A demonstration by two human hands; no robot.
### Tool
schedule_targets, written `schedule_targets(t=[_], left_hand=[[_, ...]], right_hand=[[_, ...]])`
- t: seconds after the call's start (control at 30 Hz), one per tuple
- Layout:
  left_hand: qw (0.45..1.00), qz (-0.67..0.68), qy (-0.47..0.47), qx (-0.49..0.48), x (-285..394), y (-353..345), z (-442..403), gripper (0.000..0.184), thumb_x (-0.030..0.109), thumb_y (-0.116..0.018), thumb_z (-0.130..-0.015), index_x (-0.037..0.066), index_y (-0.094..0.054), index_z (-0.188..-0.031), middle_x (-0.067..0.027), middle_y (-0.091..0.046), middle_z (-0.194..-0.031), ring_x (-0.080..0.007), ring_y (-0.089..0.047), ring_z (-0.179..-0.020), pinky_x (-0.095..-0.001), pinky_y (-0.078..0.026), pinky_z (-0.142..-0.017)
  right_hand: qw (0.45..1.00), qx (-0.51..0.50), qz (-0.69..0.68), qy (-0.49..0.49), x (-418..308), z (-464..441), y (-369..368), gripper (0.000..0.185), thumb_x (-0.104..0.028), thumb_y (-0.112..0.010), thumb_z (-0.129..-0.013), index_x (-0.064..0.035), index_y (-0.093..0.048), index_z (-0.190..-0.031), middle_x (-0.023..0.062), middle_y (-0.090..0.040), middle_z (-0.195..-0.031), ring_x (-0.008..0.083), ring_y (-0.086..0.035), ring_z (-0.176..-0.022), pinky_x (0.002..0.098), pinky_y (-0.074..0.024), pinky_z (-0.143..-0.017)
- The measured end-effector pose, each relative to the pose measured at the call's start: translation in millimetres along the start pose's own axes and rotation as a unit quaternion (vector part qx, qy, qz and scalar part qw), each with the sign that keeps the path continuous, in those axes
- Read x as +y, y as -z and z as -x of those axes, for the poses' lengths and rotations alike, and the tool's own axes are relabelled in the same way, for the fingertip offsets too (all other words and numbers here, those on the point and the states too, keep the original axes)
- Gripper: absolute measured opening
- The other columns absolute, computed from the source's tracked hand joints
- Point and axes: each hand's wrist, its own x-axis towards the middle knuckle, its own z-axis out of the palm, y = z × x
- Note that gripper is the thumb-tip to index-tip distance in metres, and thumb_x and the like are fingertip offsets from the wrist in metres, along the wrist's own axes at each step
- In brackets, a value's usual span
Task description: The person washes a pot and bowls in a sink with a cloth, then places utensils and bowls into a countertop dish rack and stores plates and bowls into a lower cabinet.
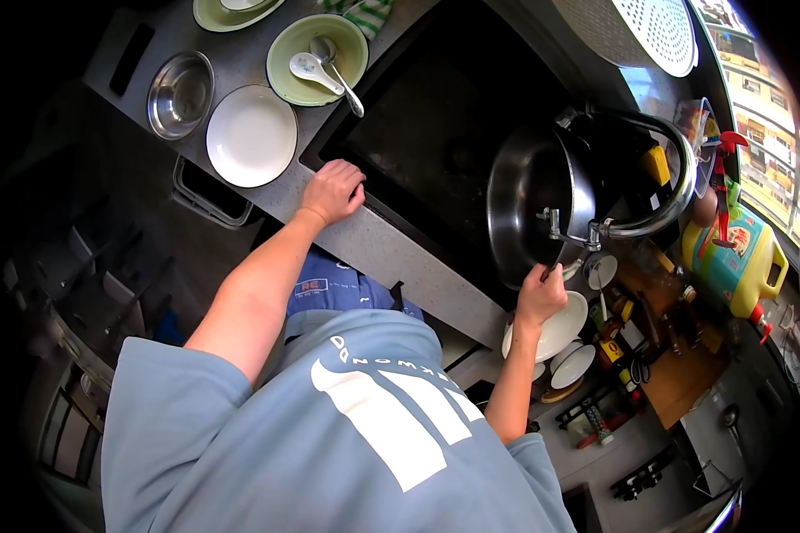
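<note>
My right hand [542, 293] is closed around the handle of a dark metal wok [517, 200]. The wok sits tilted at the right end of the black sink [418, 133], beneath the faucet [676, 191]. My left hand [332, 192] rests in a loose fist on the sink's front edge, with no object visible in it. Close by on the counter are a white plate [252, 136] and a steel bowl [180, 95]. A green bowl [280, 67] holds a white soup spoon [316, 73] and a metal spoon [333, 58].
Another white dish [560, 329] lies right of the sink, beside my right hand. Bottles and a knife-strewn board [676, 382] crowd the right counter. A yellow jug [769, 275] stands by the window. Behind the sink is a perforated white colander [658, 35]; a yellow sponge [655, 166] sits near the faucet.
</note>
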Motion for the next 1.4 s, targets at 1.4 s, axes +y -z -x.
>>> schedule_targets(t=[1.4], left_hand=[[1.000, 0.003, 0.001, 0.013, 0, -2, 1, 0.009, 0.010, -0.061, -0.071, 0.005, -0.064, -0.077, -0.0079, -0.064, -0.082, -0.0263, -0.062, -0.085, -0.0363, -0.049, -0.089]], right_hand=[[0.821, -0.145, -0.455, -0.312, 30, 27, -164, 0.024, -0.008, -0.059, -0.090, 0.0047, -0.059, -0.111, 0.0078, -0.066, -0.101, 0.0145, -0.060, -0.090, 0.0279, -0.0454, -0.083]])
